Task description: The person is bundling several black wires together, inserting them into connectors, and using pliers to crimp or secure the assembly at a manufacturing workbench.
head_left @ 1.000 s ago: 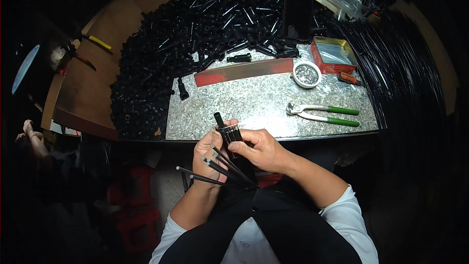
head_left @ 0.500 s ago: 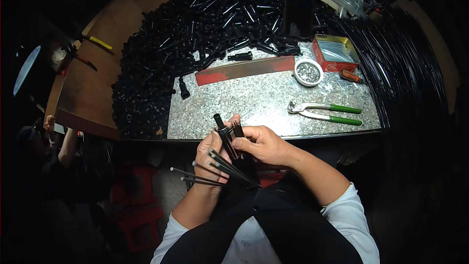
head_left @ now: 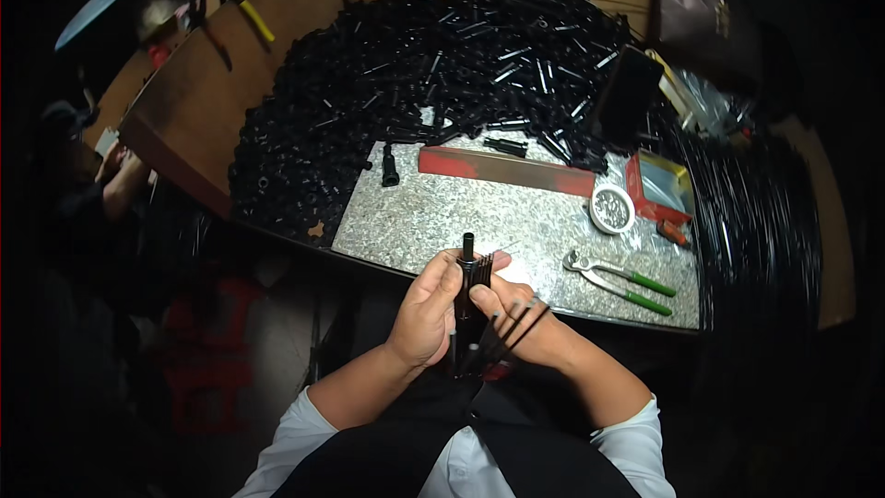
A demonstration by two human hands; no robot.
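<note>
In front of my chest, over the table's near edge, I hold a black plastic tube (head_left: 468, 246), which looks like an umbrella runner, standing nearly upright. My left hand (head_left: 429, 311) is closed round its left side, with the thumb near its collar. Several thin black ribs (head_left: 485, 267) stand close together along the tube's right side. My right hand (head_left: 519, 314) pinches these, its thumb across them. Below, the ribs' lower parts fan out to the right over my right wrist, smeared by motion. My fingers hide where the ribs meet the tube.
A big heap of black tubes (head_left: 433, 65) covers the back and left. A red-brown bar (head_left: 507, 172) fronts it. To the right lie green-handled pincers (head_left: 619, 283), a white cup (head_left: 612, 209) of small metal bits, a red tin (head_left: 659, 198) and black rods (head_left: 761, 231). Someone works far left.
The tube has turned from leaning left to nearly upright. The loose rib ends have swung from the left side to the right. My view has shifted and tilted.
</note>
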